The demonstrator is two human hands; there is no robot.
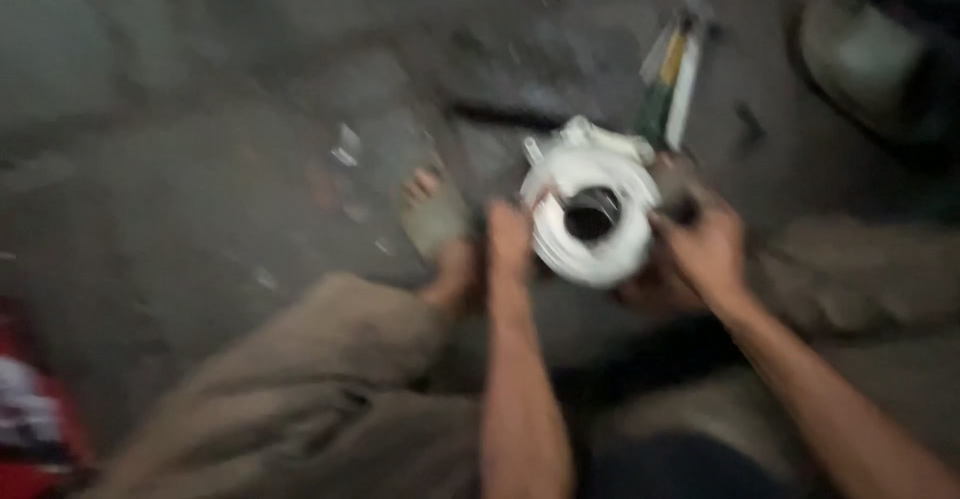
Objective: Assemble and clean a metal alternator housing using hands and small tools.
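Though the head view is badly smeared by motion, both hands are plainly on a white round part [590, 217] with a dark hole at its middle, held low over the grey floor [200, 159]. On its near left edge the left hand [510, 241] sits with fingers curled against the rim; the grip looks closed on it, though the blur hides the fingertips. At the part's right side, the right hand [708, 249] is wrapped round the edge too, and something dark shows at its fingers that I cannot make out. Both forearms run up from the bottom of the frame.

Just left of the left hand, a bare foot [432, 214] rests on the floor, with a tan trouser leg [300, 379] bent behind it. Beyond the part, a green, yellow and white tool-like thing [672, 84] lies on the floor, close to the part's far edge. A dark strip [505, 116] lies to its left. At the lower left corner sits a red and white object [30, 409], too blurred to tell.
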